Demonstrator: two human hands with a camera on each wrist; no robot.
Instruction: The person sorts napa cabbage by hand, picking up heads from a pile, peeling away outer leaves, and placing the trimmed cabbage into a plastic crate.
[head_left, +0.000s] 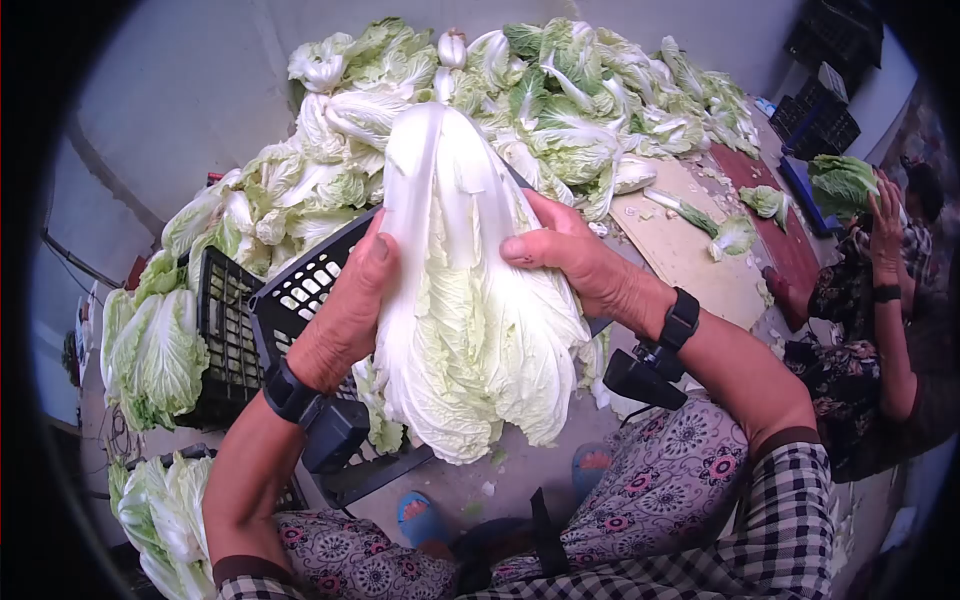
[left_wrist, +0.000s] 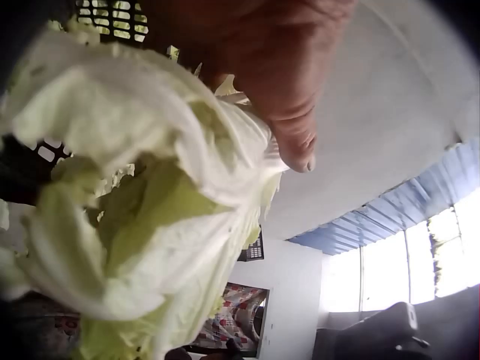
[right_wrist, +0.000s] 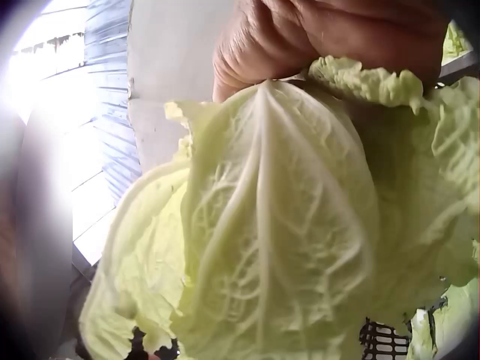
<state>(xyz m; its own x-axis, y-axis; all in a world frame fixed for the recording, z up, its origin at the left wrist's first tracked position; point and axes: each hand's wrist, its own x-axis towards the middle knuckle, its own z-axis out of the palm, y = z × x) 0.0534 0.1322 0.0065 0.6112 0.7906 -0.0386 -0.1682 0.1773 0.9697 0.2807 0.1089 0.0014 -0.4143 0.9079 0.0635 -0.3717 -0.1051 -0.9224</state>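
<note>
A large napa cabbage [head_left: 470, 300] is held up in front of the body, its white base pointing away and its pale leafy end toward the lap. My left hand [head_left: 350, 300] grips its left side, thumb lying on the outer leaf. On the other side my right hand [head_left: 580, 255] holds it, thumb pressed on the white rib and fingers hidden beneath. The left wrist view shows the left hand [left_wrist: 270, 67] against loose leaves. In the right wrist view, the right hand [right_wrist: 330, 37] is over a broad veined leaf [right_wrist: 277, 225].
Below the cabbage stands a black plastic crate [head_left: 300, 285]. Another crate [head_left: 225, 310] with cabbages [head_left: 155, 350] is at left. A big cabbage heap [head_left: 600, 110] lies against the wall. At right, another person's hand [head_left: 885, 230] is by a cabbage [head_left: 843, 185], near a board [head_left: 680, 235].
</note>
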